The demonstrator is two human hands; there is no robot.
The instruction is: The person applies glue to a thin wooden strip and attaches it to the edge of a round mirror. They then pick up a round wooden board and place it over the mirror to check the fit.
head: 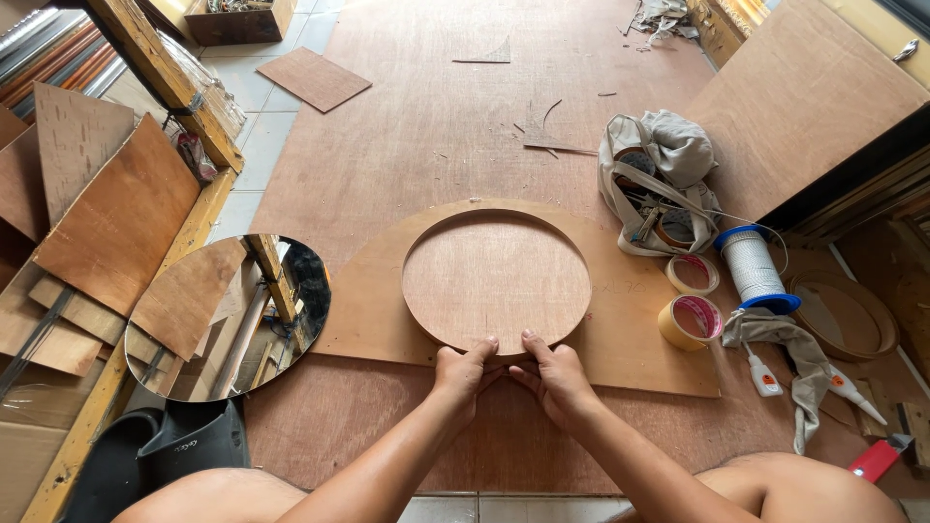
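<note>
- My left hand point(463, 370) and right hand point(554, 376) meet at the near edge of the round plywood disc point(495, 279), thumbs pressed on its rim, fingers curled under.
- The disc sits inside a circular cutout in a plywood sheet point(635, 329) on the floor.
- A round mirror point(229, 316) lies to my left.
- Tape rolls point(690, 322) and a cord spool point(755, 268) lie to my right.

Bright, even daylight covered the whole scene, soft and without hard glare on the plywood floor point(465, 116). Only faint shadows sat under the hands. The round mirror point(229, 317) threw back a dim reflection (no flare). The focus was sharp throughout, though the wide lens bent straight lines near the edges.
</note>
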